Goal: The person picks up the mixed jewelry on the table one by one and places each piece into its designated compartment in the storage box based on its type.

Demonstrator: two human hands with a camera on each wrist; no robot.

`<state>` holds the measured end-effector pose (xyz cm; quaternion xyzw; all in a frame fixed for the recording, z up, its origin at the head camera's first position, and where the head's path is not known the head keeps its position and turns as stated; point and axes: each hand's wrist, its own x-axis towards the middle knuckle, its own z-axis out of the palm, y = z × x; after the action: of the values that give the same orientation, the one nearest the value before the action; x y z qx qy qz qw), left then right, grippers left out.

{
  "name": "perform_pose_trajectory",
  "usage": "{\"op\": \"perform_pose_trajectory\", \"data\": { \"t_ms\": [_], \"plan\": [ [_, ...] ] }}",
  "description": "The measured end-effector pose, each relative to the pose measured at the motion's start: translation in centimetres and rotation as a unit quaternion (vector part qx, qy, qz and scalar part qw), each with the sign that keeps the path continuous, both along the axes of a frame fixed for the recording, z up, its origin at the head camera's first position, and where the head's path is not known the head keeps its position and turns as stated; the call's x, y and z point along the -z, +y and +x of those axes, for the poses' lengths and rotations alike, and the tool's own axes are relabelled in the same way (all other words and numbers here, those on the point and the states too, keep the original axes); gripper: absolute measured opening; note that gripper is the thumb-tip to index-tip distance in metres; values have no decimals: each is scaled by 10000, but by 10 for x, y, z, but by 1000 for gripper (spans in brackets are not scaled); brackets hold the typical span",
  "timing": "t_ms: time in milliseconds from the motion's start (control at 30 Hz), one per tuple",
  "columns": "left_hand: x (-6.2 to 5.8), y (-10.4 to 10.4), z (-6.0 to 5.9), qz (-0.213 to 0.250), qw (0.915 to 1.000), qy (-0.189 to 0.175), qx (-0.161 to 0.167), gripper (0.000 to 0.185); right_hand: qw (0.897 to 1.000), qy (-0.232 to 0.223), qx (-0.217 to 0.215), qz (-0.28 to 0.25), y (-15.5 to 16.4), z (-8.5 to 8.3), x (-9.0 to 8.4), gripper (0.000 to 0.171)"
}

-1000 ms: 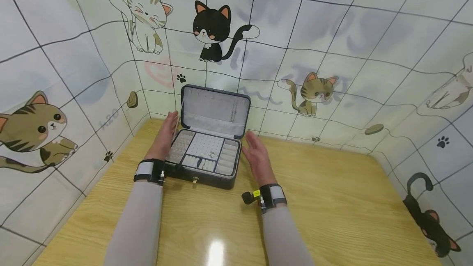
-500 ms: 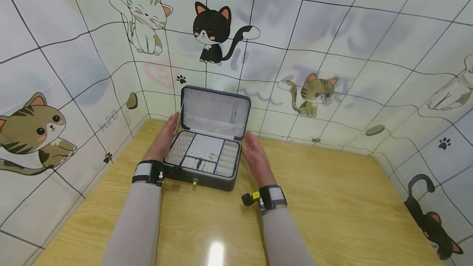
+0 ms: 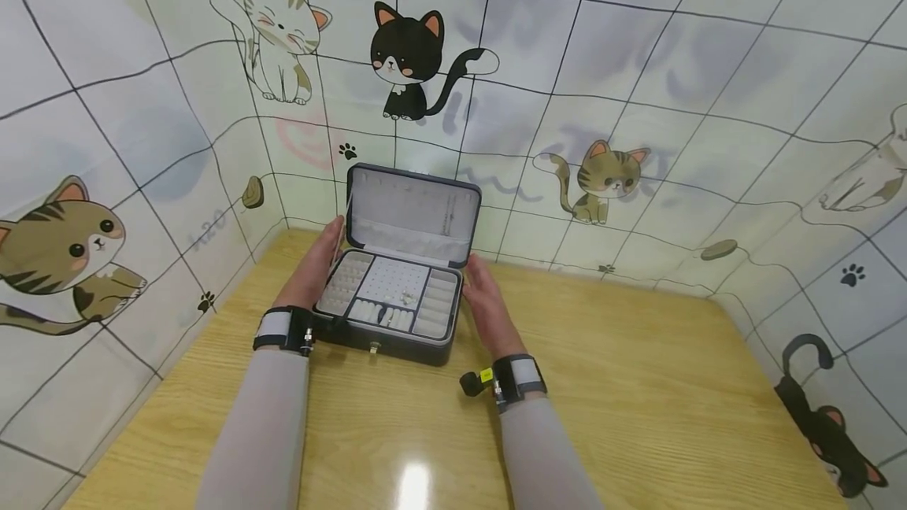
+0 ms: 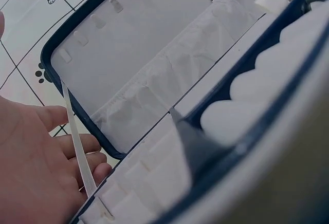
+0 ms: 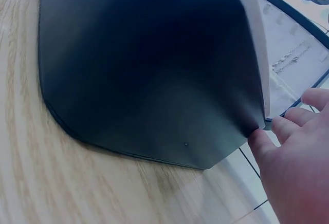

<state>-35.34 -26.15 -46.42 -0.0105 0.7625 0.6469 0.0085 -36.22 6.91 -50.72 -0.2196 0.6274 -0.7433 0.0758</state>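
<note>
A dark blue jewelry box (image 3: 407, 346) stands on the table with its pale-lined lid (image 3: 411, 207) raised. Inside are white compartments, ring rolls (image 3: 435, 301) and a dotted panel bearing small earrings (image 3: 407, 297). Silver chains (image 5: 290, 57) hang in the lid. My left hand (image 3: 312, 266) is along the box's left side, fingers loosely bent behind a white ribbon (image 4: 77, 149) that links lid and base. In the right wrist view, my right hand (image 5: 298, 157) touches the back corner of the box's right side with its fingertips. Neither hand grips anything.
The wooden table (image 3: 623, 384) extends to the right and in front of the box. A cat-printed cloth wall (image 3: 510, 124) rises close behind the lid and along the left. Cameras are strapped to both wrists, the right one (image 3: 473, 382) projecting inward.
My right hand has shifted slightly left, closing the small gap to the box's side. The left hand and the box stay nearly still.
</note>
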Motion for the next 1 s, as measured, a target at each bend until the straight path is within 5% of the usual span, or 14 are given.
{"op": "perform_pose_trajectory", "data": {
  "t_ms": [200, 467, 1000],
  "plan": [
    [2, -1, -1, 17, 10000, 63, -36, 77, 9999, 68, -52, 73, 0, 0, 1, 73],
    [2, 1, -6, 588, 9976, 349, -66, 76, 10000, 50, 74, 15, 4, -3, 4, 74],
    [-2, 0, -3, 578, 9975, 245, -317, 78, 9975, 90, 507, 488, 0, 1, -4, 70]
  ]
}}
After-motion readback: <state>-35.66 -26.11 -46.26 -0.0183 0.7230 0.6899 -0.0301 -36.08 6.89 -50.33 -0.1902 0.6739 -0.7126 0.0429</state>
